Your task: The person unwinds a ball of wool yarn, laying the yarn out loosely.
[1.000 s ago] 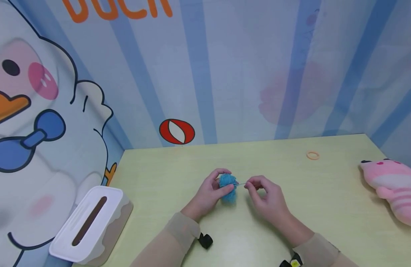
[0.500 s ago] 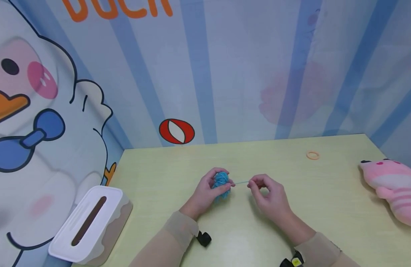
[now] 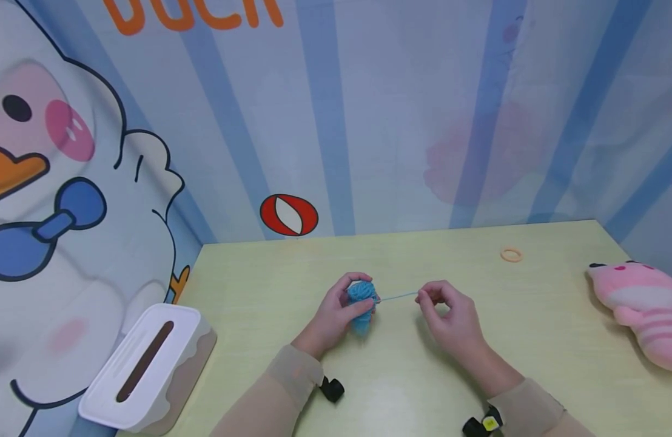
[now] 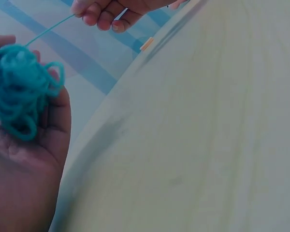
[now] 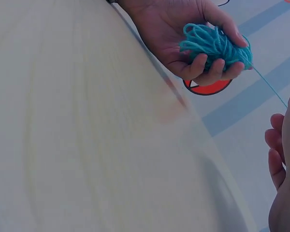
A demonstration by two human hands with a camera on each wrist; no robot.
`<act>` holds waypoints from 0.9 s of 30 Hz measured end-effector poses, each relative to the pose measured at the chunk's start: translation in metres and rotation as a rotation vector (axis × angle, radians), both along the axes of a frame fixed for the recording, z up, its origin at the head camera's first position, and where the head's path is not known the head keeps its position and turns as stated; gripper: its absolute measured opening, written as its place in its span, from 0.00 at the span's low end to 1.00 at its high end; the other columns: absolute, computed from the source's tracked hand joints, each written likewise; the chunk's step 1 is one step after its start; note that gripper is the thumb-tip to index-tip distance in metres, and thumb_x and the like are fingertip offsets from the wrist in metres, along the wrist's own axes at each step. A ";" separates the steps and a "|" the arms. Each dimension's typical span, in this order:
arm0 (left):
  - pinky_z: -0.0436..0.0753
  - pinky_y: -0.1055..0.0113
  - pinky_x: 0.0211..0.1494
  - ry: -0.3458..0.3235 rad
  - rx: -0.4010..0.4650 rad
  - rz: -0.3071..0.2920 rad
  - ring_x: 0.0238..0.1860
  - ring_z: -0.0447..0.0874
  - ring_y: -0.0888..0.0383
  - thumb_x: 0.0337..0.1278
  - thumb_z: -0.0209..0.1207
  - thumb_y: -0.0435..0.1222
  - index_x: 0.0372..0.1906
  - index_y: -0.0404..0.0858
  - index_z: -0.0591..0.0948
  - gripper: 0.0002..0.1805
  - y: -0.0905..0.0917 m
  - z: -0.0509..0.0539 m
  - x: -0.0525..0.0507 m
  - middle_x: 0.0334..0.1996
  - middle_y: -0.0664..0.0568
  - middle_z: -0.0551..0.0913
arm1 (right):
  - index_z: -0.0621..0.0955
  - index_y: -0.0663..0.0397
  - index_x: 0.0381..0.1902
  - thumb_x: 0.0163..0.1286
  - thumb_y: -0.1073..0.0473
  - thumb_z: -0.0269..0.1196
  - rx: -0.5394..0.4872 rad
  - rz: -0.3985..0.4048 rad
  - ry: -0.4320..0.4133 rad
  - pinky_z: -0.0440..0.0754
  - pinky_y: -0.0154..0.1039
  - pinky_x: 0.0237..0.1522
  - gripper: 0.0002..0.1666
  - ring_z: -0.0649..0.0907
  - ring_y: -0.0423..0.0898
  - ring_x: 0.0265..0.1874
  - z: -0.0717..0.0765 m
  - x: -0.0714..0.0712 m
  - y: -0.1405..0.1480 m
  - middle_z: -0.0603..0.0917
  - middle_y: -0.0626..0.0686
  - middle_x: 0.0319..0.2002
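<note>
My left hand [image 3: 332, 315] grips a small bundle of blue yarn [image 3: 361, 292], fingers curled behind it and thumb across its front. Loose loops stick out of one end of the bundle in the right wrist view, where the left hand [image 5: 176, 34] wraps round it from below. From the bundle a single yarn strand [image 3: 399, 297] runs taut to my right hand [image 3: 455, 318], which pinches its end between thumb and forefinger. Both hands are held above the table. In the left wrist view the right hand [image 4: 108, 12] shows only in part, at the top.
A pale yellow table [image 3: 259, 273] lies below the hands. At the left stands a white and beige tissue box [image 3: 150, 364]. An orange ring [image 3: 511, 254] lies toward the back right, and a pink striped plush toy [image 3: 644, 312] at the right edge. A printed curtain [image 3: 385, 121] hangs behind.
My right hand has drawn away to the right and slightly up, so the strand between the hands is longer. The left hand has shifted a little left with the yarn bundle.
</note>
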State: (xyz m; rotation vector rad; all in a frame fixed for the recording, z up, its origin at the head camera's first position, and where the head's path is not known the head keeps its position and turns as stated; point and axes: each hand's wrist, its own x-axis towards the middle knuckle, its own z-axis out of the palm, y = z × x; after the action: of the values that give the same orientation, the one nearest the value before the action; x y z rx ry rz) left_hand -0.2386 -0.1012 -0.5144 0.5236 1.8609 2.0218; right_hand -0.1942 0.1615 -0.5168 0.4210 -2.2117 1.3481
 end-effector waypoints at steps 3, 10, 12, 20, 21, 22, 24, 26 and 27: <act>0.89 0.66 0.60 0.005 -0.031 0.000 0.49 0.90 0.55 0.80 0.64 0.38 0.80 0.41 0.69 0.31 -0.002 0.001 0.000 0.51 0.50 0.84 | 0.86 0.63 0.43 0.75 0.71 0.66 0.002 -0.001 0.006 0.80 0.18 0.45 0.03 0.84 0.32 0.36 0.000 -0.001 0.005 0.93 0.53 0.35; 0.86 0.68 0.63 0.057 -0.064 0.007 0.54 0.88 0.57 0.80 0.64 0.37 0.69 0.36 0.76 0.21 -0.003 0.001 -0.001 0.55 0.49 0.87 | 0.86 0.65 0.43 0.76 0.70 0.66 -0.001 -0.011 0.015 0.80 0.18 0.44 0.03 0.84 0.30 0.35 -0.001 -0.002 0.014 0.93 0.54 0.34; 0.84 0.69 0.65 0.062 -0.068 0.017 0.57 0.86 0.57 0.80 0.64 0.37 0.68 0.34 0.75 0.21 -0.003 0.000 -0.001 0.57 0.48 0.87 | 0.86 0.65 0.43 0.75 0.71 0.66 -0.001 -0.018 0.018 0.80 0.18 0.44 0.02 0.84 0.30 0.35 -0.001 -0.002 0.017 0.93 0.54 0.34; 0.89 0.64 0.65 0.010 -0.020 -0.021 0.53 0.92 0.55 0.81 0.63 0.36 0.74 0.31 0.70 0.27 -0.003 0.001 -0.003 0.53 0.45 0.89 | 0.86 0.65 0.42 0.72 0.74 0.67 0.019 -0.048 0.029 0.79 0.17 0.45 0.04 0.83 0.28 0.35 -0.002 -0.002 0.032 0.93 0.55 0.33; 0.90 0.63 0.64 0.006 -0.004 -0.032 0.51 0.94 0.53 0.81 0.63 0.35 0.74 0.29 0.69 0.27 -0.003 0.001 -0.003 0.51 0.44 0.90 | 0.86 0.65 0.42 0.73 0.73 0.66 0.018 -0.049 0.026 0.79 0.17 0.45 0.03 0.83 0.27 0.35 -0.002 -0.002 0.033 0.92 0.55 0.33; 0.91 0.61 0.63 0.002 0.014 -0.040 0.49 0.94 0.53 0.81 0.62 0.35 0.72 0.29 0.69 0.26 -0.002 0.001 -0.003 0.51 0.44 0.90 | 0.86 0.65 0.42 0.74 0.73 0.66 0.019 -0.050 0.023 0.78 0.17 0.45 0.03 0.83 0.27 0.35 -0.002 -0.003 0.034 0.92 0.55 0.33; 0.92 0.63 0.60 -0.002 0.029 -0.036 0.46 0.93 0.54 0.81 0.62 0.34 0.69 0.28 0.69 0.23 -0.002 0.001 -0.004 0.50 0.47 0.89 | 0.86 0.65 0.42 0.75 0.71 0.66 0.019 -0.052 0.017 0.78 0.17 0.45 0.02 0.83 0.27 0.34 -0.002 -0.004 0.036 0.93 0.56 0.33; 0.91 0.64 0.57 -0.015 0.044 -0.027 0.46 0.90 0.54 0.80 0.62 0.33 0.66 0.29 0.70 0.21 -0.002 0.001 -0.004 0.51 0.50 0.87 | 0.86 0.66 0.42 0.75 0.71 0.66 0.016 -0.047 0.010 0.78 0.17 0.45 0.02 0.83 0.26 0.34 -0.003 -0.005 0.038 0.92 0.56 0.33; 0.91 0.65 0.56 -0.017 0.048 -0.022 0.46 0.89 0.53 0.80 0.62 0.32 0.66 0.29 0.69 0.21 -0.003 0.001 -0.004 0.51 0.50 0.86 | 0.86 0.66 0.42 0.75 0.71 0.66 0.016 -0.044 0.008 0.78 0.17 0.45 0.02 0.83 0.26 0.34 -0.003 -0.005 0.039 0.92 0.56 0.33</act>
State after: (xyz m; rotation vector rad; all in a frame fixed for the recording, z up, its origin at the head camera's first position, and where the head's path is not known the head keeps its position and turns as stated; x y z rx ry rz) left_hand -0.2431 -0.1039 -0.5132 0.5351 1.7928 2.0554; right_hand -0.1993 0.2000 -0.5200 0.3806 -2.2136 1.3039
